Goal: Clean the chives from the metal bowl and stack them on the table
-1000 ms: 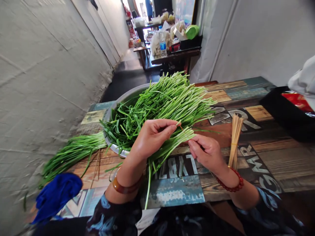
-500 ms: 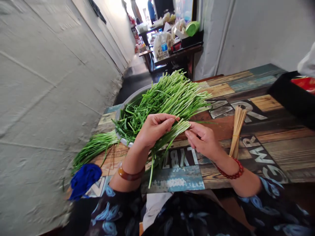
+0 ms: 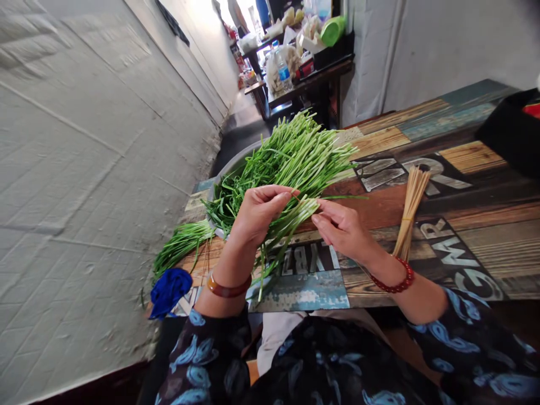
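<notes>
My left hand (image 3: 262,211) is closed over a small bunch of garlic chives (image 3: 289,222), thumb and forefinger pinched at a thin brown skewer (image 3: 297,196). Its lower fingers are hidden behind the hand and the stalks. On the other side, my right hand (image 3: 343,228) pinches the pale cut ends of the same bunch. The bunch's green leaves hang down towards the table's front edge. Just behind both hands, a large heap of garlic chives (image 3: 304,152) fills a grey basin (image 3: 236,163), stalk ends pointing right.
Bamboo skewers (image 3: 408,216), banded together, lie right of my right hand. More chives (image 3: 179,244) and a blue cloth (image 3: 171,291) are on the left, near the wall. A black box (image 3: 512,132) stands at the right of the patterned table (image 3: 375,211). Another table with bags stands beyond.
The view has shifted slightly, so the table's left side shows further right. Both hands keep their pinch on the bunch, with only small finger movement.
</notes>
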Demonstrator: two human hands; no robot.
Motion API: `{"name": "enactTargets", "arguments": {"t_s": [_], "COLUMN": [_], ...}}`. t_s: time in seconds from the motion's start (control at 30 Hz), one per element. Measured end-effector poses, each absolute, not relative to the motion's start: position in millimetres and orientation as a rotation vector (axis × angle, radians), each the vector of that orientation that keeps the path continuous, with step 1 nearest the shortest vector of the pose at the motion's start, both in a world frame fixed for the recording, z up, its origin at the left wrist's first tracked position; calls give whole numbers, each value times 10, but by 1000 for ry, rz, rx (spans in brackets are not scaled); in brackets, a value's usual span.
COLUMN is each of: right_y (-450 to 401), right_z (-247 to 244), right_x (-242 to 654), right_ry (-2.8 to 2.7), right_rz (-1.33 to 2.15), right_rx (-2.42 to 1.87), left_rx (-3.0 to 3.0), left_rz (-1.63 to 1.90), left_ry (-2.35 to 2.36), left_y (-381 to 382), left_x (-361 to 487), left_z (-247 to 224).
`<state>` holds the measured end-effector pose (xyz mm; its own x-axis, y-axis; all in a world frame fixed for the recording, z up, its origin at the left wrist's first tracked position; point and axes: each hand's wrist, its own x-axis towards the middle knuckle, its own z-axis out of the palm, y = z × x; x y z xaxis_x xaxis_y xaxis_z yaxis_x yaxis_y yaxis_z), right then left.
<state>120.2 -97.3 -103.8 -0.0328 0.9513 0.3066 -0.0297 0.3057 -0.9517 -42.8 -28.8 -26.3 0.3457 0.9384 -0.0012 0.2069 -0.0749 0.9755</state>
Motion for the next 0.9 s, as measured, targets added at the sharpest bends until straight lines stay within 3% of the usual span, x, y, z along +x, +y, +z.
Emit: {"name": "enactTargets", "arguments": {"t_s": [0.9], "right_y": [-975], "right_z": [-1089], "right_x": [1193], "right_ry": [-1382], "right_rz": [952], "right_rx": [-1009], "left_rx": [1446], "left_rz": [880], "left_ry": [1015], "left_y": [-274], "left_x": [-439], "left_z": [-314]}}
